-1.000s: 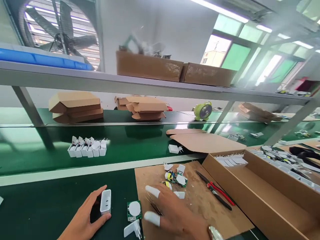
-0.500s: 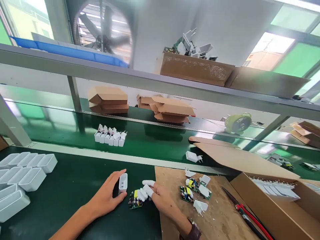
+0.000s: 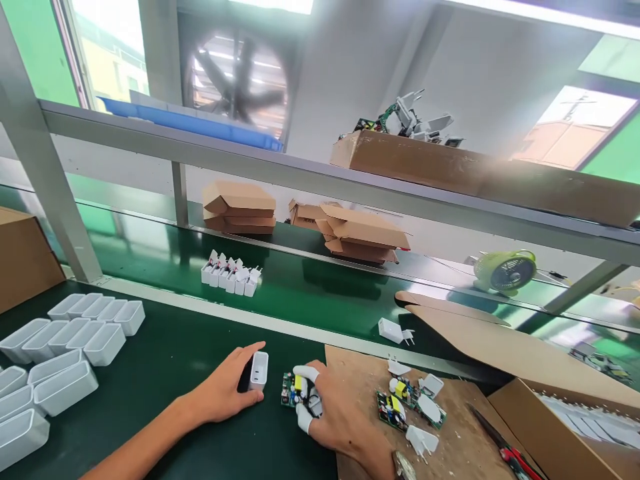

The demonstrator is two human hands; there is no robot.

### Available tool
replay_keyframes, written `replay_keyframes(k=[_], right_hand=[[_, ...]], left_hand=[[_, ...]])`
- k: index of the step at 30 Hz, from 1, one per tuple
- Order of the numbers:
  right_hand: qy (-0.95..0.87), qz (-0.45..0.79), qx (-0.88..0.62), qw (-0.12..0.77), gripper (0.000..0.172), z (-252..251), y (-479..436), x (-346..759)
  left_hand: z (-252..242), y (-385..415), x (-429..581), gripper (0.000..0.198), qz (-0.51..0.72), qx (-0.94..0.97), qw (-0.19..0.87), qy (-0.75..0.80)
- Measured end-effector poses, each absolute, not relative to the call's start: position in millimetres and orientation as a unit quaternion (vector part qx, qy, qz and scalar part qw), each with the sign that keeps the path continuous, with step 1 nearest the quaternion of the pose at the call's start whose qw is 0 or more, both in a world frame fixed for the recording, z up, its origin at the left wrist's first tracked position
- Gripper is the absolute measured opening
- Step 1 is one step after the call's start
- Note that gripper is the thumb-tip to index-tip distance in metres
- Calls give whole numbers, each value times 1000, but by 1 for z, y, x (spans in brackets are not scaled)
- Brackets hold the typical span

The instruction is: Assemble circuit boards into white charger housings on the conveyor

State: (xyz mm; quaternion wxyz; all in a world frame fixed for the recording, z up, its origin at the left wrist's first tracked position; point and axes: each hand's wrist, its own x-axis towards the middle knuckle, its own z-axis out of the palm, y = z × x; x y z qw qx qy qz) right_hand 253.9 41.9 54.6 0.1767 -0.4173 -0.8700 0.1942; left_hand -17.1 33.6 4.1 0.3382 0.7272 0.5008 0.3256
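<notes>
My left hand (image 3: 227, 393) is wrapped round a small white charger shell (image 3: 259, 371) that stands on the dark green bench. Just right of it, my right hand (image 3: 333, 417), with white finger cots on the fingertips, pinches a green circuit board (image 3: 294, 390) with a yellow part on it. The board is close beside the shell. More circuit boards and white plug pieces (image 3: 413, 410) lie on a brown cardboard sheet (image 3: 455, 427) to the right.
Several empty white shells (image 3: 65, 353) lie in rows at the left. A row of white chargers (image 3: 231, 279) and one lone charger (image 3: 393, 331) sit on the green conveyor. Red-handled pliers (image 3: 505, 453) and an open carton (image 3: 575, 433) are at the right. Flat cartons (image 3: 240, 208) and a green fan (image 3: 504, 272) stand behind.
The view has swung left, bringing the rows of shells into sight. My right hand left the cardboard sheet, took up a circuit board and brought it beside the shell in my left hand.
</notes>
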Motion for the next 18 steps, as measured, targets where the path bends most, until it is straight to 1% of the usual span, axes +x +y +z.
replay_keyframes(k=[3, 5, 8, 10, 12, 14, 18], right_hand=[[-805, 268, -452, 275, 53, 50, 55, 245], [-757, 328, -465, 322, 51, 42, 60, 241], [-713, 401, -452, 355, 53, 28, 59, 239], [-713, 415, -428, 369, 56, 22, 52, 241], [-728, 396, -409, 382, 56, 22, 43, 243], [-765, 336, -392, 384, 56, 26, 35, 245], [-838, 186, -325, 396, 69, 32, 25, 240]], left_hand=[[-5, 29, -11, 95, 367, 704, 341, 503], [-11, 27, -9, 99, 383, 692, 355, 499], [-15, 24, -11, 91, 382, 678, 370, 506], [-16, 22, -12, 87, 379, 680, 369, 507], [-16, 20, -13, 84, 382, 689, 362, 498], [-17, 18, -11, 84, 387, 705, 352, 480], [-19, 16, -7, 85, 388, 733, 331, 449]])
